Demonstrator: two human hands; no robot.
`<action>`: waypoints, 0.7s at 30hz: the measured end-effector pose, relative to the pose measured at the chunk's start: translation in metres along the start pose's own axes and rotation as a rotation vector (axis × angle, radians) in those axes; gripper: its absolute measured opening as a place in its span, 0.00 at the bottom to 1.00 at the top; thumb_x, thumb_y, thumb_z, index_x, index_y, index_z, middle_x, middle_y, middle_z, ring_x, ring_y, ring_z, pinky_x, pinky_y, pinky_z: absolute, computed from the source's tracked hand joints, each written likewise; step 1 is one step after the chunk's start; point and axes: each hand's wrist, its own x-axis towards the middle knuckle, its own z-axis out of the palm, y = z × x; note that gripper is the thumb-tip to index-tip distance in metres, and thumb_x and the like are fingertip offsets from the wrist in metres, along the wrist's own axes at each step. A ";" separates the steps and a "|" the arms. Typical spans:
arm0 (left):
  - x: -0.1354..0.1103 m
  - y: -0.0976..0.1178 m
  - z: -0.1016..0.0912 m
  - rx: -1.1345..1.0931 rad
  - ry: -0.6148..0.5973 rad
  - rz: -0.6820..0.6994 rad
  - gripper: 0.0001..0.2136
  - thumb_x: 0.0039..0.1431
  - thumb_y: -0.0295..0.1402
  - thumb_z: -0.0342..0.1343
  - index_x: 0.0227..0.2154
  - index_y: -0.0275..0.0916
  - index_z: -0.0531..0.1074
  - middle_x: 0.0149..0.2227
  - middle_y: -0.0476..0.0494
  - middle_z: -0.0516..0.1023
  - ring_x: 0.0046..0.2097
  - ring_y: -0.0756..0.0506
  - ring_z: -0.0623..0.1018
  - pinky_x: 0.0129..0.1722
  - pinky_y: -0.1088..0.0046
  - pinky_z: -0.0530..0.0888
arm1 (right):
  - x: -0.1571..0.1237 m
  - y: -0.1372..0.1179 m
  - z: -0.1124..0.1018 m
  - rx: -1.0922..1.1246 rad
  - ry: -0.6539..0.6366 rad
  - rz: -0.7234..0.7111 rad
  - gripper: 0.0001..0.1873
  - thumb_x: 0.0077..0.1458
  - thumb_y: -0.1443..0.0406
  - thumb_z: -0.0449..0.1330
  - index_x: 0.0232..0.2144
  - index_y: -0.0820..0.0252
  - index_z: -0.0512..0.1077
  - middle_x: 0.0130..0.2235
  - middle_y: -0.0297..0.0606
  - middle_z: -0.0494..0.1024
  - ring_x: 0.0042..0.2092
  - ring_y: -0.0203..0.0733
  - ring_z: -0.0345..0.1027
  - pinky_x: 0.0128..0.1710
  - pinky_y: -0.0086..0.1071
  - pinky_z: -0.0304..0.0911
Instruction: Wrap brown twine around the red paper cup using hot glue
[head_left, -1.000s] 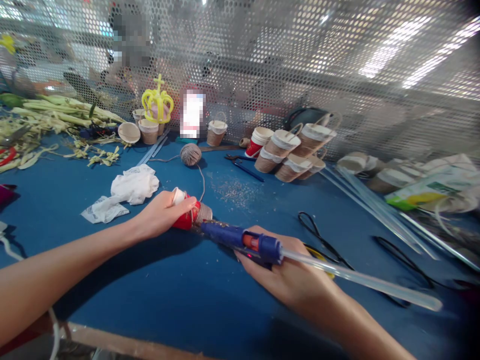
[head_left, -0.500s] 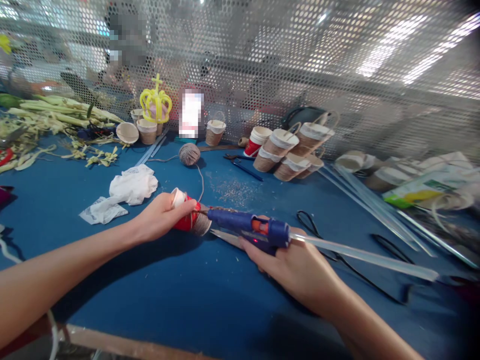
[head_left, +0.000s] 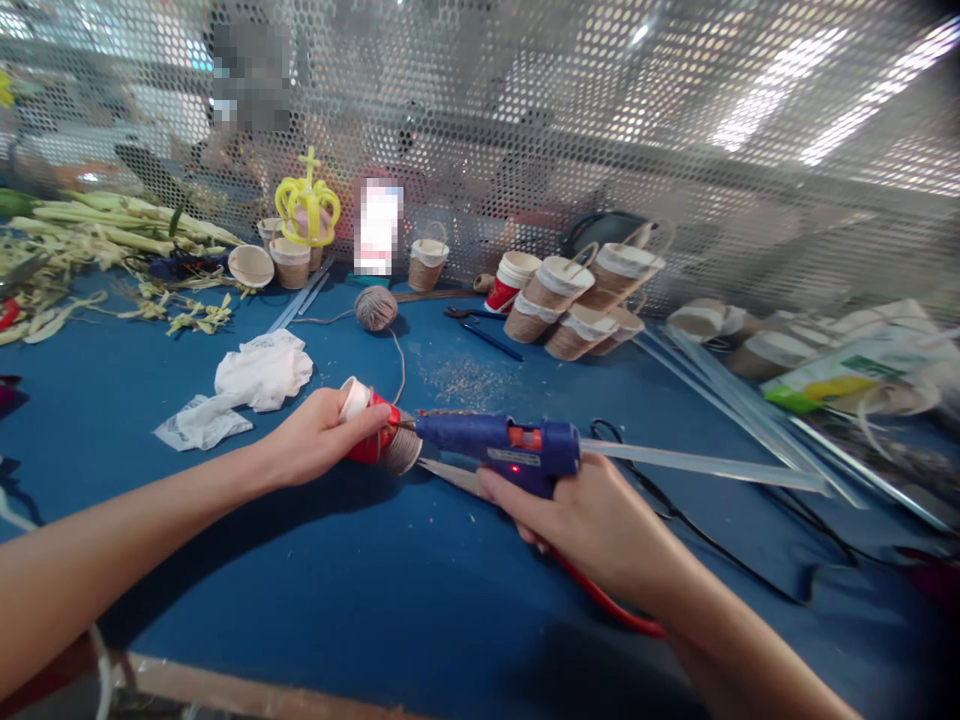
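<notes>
My left hand (head_left: pixel 315 438) is wrapped round a small red paper cup (head_left: pixel 373 437) lying on its side on the blue table (head_left: pixel 315 590). Twine covers the cup's bottom end (head_left: pixel 403 450). My right hand (head_left: pixel 592 525) grips a blue glue gun (head_left: pixel 499 446) with a red light on its body. The gun's nozzle touches the twine-wrapped end of the cup. A long clear glue stick (head_left: pixel 705 466) juts out of the gun's back to the right. A strand runs from the cup up to a ball of twine (head_left: pixel 375 307).
Several twine-wrapped cups (head_left: pixel 581 300) lie at the back by a perforated metal screen. Crumpled white tissue (head_left: pixel 259 370) sits left of the cup. Scissors with a red handle (head_left: pixel 600 595) lie under my right hand; black scissors (head_left: pixel 675 510) and clear glue sticks (head_left: pixel 750 405) are to the right. Palm leaves (head_left: pixel 105 240) lie far left.
My right hand has lifted and levelled the glue gun, so it now points straight left at the cup. The red scissors handle has come into view beneath it. My left hand has hardly moved.
</notes>
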 end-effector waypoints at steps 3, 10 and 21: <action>-0.001 0.000 -0.001 0.025 -0.024 0.009 0.18 0.56 0.44 0.43 0.22 0.33 0.66 0.19 0.54 0.56 0.23 0.53 0.56 0.20 0.78 0.54 | 0.003 0.001 -0.001 0.052 -0.054 0.067 0.15 0.48 0.58 0.55 0.16 0.59 0.62 0.12 0.29 0.65 0.14 0.31 0.58 0.15 0.24 0.57; -0.002 -0.003 -0.002 0.081 -0.032 0.042 0.18 0.56 0.44 0.43 0.19 0.35 0.62 0.19 0.54 0.54 0.23 0.53 0.55 0.20 0.78 0.53 | 0.008 0.013 -0.001 0.072 -0.123 0.062 0.19 0.49 0.53 0.53 0.17 0.60 0.64 0.14 0.30 0.65 0.16 0.31 0.59 0.17 0.25 0.58; -0.003 -0.005 -0.001 0.096 -0.041 0.068 0.18 0.56 0.44 0.43 0.19 0.35 0.62 0.19 0.54 0.56 0.22 0.54 0.57 0.20 0.78 0.55 | 0.010 0.011 -0.003 0.056 -0.140 0.037 0.19 0.50 0.54 0.52 0.17 0.61 0.66 0.14 0.31 0.66 0.16 0.31 0.60 0.17 0.25 0.58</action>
